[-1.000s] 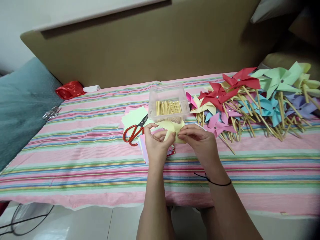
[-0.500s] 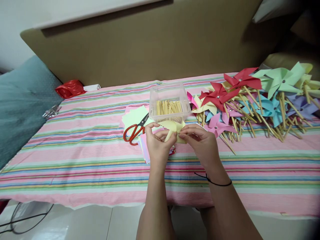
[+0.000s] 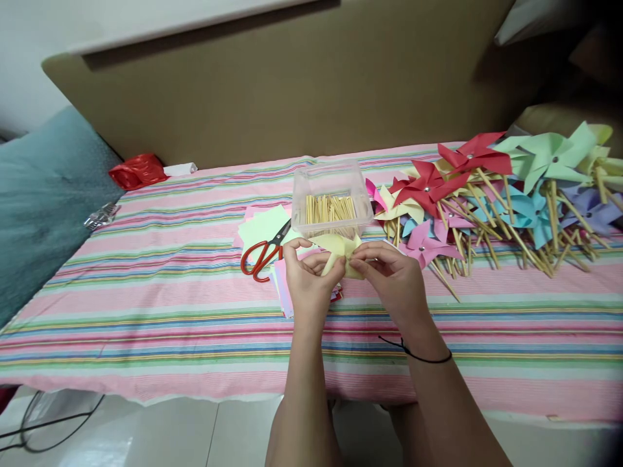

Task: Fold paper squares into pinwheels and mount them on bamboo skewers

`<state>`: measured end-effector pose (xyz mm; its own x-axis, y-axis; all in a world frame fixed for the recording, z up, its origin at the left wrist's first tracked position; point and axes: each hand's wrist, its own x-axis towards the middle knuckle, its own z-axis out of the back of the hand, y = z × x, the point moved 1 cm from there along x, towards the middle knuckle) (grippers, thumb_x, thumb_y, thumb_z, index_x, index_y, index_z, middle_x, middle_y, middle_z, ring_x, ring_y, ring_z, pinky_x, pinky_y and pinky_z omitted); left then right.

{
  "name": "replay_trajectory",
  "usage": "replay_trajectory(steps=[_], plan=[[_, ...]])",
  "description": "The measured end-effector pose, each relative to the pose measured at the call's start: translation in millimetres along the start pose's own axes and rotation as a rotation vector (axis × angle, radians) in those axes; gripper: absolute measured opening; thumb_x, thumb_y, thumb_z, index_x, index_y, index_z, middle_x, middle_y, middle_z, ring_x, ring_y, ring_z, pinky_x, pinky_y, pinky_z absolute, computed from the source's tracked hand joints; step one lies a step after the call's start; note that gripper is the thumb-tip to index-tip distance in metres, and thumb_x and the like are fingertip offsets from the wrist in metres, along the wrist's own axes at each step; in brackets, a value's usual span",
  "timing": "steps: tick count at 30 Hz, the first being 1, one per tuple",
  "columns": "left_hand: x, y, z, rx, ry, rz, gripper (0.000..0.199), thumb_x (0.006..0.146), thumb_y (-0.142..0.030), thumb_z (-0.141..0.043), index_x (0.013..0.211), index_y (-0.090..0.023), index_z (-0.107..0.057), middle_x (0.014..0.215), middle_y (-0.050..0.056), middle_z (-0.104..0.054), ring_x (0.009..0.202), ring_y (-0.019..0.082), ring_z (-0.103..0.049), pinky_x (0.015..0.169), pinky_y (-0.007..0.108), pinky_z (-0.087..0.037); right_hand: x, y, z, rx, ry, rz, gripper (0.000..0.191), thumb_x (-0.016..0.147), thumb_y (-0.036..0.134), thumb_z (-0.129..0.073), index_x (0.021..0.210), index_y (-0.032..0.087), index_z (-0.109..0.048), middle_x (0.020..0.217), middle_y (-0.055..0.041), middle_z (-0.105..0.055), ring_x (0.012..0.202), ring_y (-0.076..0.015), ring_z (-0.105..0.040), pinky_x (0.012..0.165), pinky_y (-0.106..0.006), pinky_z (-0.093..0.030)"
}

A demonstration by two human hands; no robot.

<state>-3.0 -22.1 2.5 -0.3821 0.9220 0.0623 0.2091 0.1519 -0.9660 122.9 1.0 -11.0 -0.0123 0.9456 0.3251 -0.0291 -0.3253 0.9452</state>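
Note:
Pale yellow folded paper (image 3: 337,245) is held up between both hands, in front of a clear plastic box (image 3: 304,224) of short wooden sticks (image 3: 331,209). My left hand (image 3: 311,279) pinches the paper's left side, thumb near its middle. My right hand (image 3: 396,279), with a black cord at the wrist, has its thumb and fingertips closed on the paper's right side. Any small part between the fingertips is hidden. Red-handled scissors (image 3: 263,254) lie on light green paper sheets (image 3: 260,224) left of the box. More coloured sheets (image 3: 282,288) lie partly under my left hand.
Many paper pinwheels on sticks (image 3: 427,188) are heaped at the right of the striped cloth (image 3: 170,292). At the far left are a red plastic bag (image 3: 139,171), a white item (image 3: 180,169) and metal clips (image 3: 102,216). A brown panel (image 3: 292,91) stands behind.

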Motion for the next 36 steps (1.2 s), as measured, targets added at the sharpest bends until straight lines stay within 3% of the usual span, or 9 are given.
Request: replay_trajectory(steps=[12,17,21,25,28,31,33,36], plan=[[0.6,1.0,0.3,-0.012,0.006,-0.011,0.051,0.068,-0.015,-0.075,0.093,-0.026,-0.033,0.064,-0.006,-0.071,0.05,0.011,-0.065,0.054,0.02,-0.049,-0.8,0.5,-0.8,-0.081,-0.028,-0.022,0.002,0.076,0.023,-0.073,0.074,0.023,-0.074,0.09,-0.0036,-0.063,0.083,-0.0185,-0.06,0.065,-0.032,-0.047],[0.1,0.7,0.0,0.019,-0.016,-0.019,0.051,0.066,-0.016,-0.076,0.094,-0.026,-0.033,0.065,-0.007,-0.07,0.053,0.013,-0.067,0.056,0.022,-0.051,-0.9,-0.9,-2.3,-0.08,-0.053,-0.051,0.003,0.074,0.026,-0.075,0.073,0.024,-0.074,0.098,-0.0046,-0.058,0.097,-0.0217,-0.06,0.082,-0.038,-0.051],[0.1,0.3,-0.6,0.003,-0.008,-0.017,0.053,0.066,-0.016,-0.076,0.094,-0.026,-0.032,0.065,-0.007,-0.07,0.053,0.012,-0.067,0.057,0.022,-0.052,-1.1,-2.5,-2.1,-0.04,-0.055,-0.066,0.006,0.074,0.029,-0.077,0.072,0.024,-0.075,0.117,-0.0066,-0.058,0.115,-0.0259,-0.059,0.103,-0.046,-0.046],[-0.1,0.5,-0.9,-0.011,0.013,-0.019,0.053,0.067,-0.014,-0.076,0.094,-0.026,-0.032,0.065,-0.007,-0.071,0.054,0.011,-0.066,0.058,0.021,-0.051,-1.5,-0.1,-2.7,0.015,-0.044,-0.09,0.007,0.073,0.028,-0.078,0.073,0.023,-0.074,0.125,-0.0071,-0.057,0.117,-0.0269,-0.06,0.103,-0.047,-0.048],[-0.5,0.3,-0.8,-0.027,0.024,-0.02,0.053,0.067,-0.012,-0.075,0.095,-0.025,-0.032,0.066,-0.006,-0.072,0.055,0.01,-0.066,0.059,0.021,-0.051,-1.5,2.8,-5.1,0.177,-0.061,-0.17,0.022,0.068,0.028,-0.082,0.082,0.022,-0.066,0.133,-0.007,-0.054,0.1,-0.0231,-0.069,0.087,-0.04,-0.059],[-0.4,-0.3,-0.3,-0.034,0.024,-0.022,0.052,0.068,-0.012,-0.074,0.095,-0.025,-0.032,0.067,-0.006,-0.073,0.055,0.01,-0.067,0.058,0.02,-0.051,-0.8,4.1,-6.8,0.318,-0.095,-0.241,0.056,0.06,0.028,-0.087,0.104,0.027,-0.053,0.134,-0.0081,-0.056,0.087,-0.0203,-0.073,0.072,-0.035,-0.063],[0.1,-0.8,0.2,-0.024,0.021,-0.026,0.052,0.068,-0.013,-0.074,0.094,-0.025,-0.032,0.067,-0.006,-0.073,0.055,0.011,-0.068,0.058,0.021,-0.052,-0.5,4.5,-6.9,0.334,-0.09,-0.265,0.071,0.059,0.03,-0.088,0.115,0.03,-0.045,0.122,-0.0079,-0.064,0.085,-0.0213,-0.074,0.072,-0.036,-0.064],[1.5,-1.1,0.7,-0.012,0.022,-0.028,0.052,0.067,-0.014,-0.075,0.094,-0.026,-0.031,0.067,-0.005,-0.074,0.055,0.012,-0.069,0.058,0.021,-0.052,-1.0,5.7,-6.5,0.349,-0.031,-0.292,0.077,0.064,0.032,-0.086,0.125,0.03,-0.038,0.096,-0.004,-0.073,0.083,-0.0242,-0.075,0.074,-0.041,-0.064]])
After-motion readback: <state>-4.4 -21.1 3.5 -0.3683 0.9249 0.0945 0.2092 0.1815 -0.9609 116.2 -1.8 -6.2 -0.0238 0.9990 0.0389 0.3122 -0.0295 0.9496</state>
